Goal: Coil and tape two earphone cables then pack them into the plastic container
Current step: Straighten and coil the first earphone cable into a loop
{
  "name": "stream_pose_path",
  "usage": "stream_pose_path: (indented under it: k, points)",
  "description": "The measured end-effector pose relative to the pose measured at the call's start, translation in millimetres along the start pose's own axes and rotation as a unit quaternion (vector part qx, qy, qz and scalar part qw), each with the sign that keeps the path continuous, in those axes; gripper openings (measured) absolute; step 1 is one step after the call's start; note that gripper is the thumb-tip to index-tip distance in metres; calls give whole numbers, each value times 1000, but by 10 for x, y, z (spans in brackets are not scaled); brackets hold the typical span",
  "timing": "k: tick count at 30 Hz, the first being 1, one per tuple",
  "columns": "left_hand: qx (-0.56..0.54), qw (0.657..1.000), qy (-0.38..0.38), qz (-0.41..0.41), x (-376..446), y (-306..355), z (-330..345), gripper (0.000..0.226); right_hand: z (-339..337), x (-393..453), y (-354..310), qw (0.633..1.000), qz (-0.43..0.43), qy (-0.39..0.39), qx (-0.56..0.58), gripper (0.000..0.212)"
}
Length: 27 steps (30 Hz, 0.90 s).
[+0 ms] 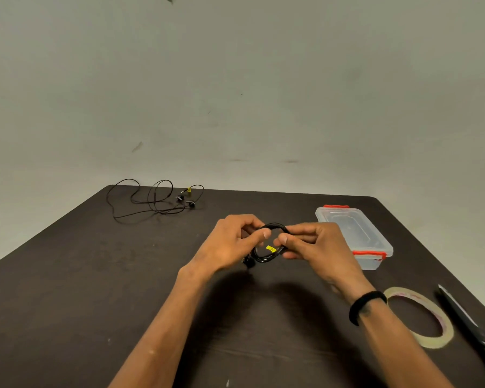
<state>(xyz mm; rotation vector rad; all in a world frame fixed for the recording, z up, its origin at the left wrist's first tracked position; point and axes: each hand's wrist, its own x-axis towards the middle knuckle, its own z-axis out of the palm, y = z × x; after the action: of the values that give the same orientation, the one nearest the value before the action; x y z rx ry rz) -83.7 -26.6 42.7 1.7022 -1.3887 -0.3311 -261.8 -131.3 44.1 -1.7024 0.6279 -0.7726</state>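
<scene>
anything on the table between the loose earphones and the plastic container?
Head view: only both hands holding the coiled cable between loose earphones and container.

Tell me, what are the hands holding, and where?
Both hands pinch the coiled black earphone cable: the left hand grips its left side, the right hand its right side, above the table.

Two bare forearms are seen, with no sleeves reaching the wrists. A black band [366,306], thick and soft like an elastic hair tie, is worn around the right wrist. Short, plain nails are shown on both hands.
</scene>
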Motion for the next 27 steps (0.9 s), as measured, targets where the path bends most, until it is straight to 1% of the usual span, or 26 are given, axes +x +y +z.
stream_pose_path:
  k: [4,6,8,10,13,15,18,21,24,27]
  points:
    - [-147,986,-61,-47,-33,23,-66,46,-45,-11,-29,998,5,-11,57,9]
    - [-185,977,-88,-67,-55,28,-105,44,-56,-14,-47,996,15,-14,89,9]
    - [-182,974,-116,-74,-80,22,-163,40,-72,-9,-59,993,26,-13,119,14]
    - [-189,971,-126,-76,-100,3,-225,39,-103,-4,-71,990,34,-12,140,19]
    - [-230,964,-115,-70,-110,-36,-299,37,-143,1,-74,988,41,-13,147,19]
    - [-236,963,-105,-70,-108,-66,-318,31,-144,4,-62,989,43,-22,139,18]
    - [-229,969,-69,-63,-88,-116,-324,21,-148,4,-49,991,45,-35,122,16]
    - [-240,968,-31,-60,-61,-164,-319,19,-162,-11,-54,991,52,-52,111,16]
    - [-220,974,3,-49,-27,-204,-289,17,-156,-29,-60,988,65,-73,119,15]
    - [-174,984,22,-12,-5,-222,-262,19,-155,-36,-87,982,70,-89,151,22]
